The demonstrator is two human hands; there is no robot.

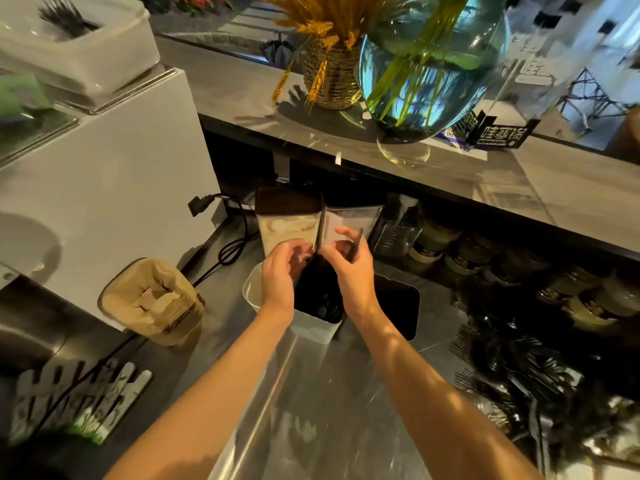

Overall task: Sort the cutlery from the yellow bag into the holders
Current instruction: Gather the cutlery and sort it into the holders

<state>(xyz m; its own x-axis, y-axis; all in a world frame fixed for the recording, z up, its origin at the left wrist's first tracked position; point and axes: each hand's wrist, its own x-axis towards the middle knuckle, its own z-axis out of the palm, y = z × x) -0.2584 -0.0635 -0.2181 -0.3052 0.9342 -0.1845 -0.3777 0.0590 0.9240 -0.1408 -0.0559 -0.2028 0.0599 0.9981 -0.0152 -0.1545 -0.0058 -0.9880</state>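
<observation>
1. Left hand (282, 271) curls round black cutlery (320, 292) standing in the white holder (311, 327); the grip itself is hidden
2. Right hand (349, 268) pinches one black utensil (356, 245), its type unclear
3. Blurred dark pile (519, 368) at right, contents indistinct

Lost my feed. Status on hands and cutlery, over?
Both hands over the white holder. Left hand on the black cutlery bundle; right hand pinching one piece. Nothing blocking the holder.
</observation>
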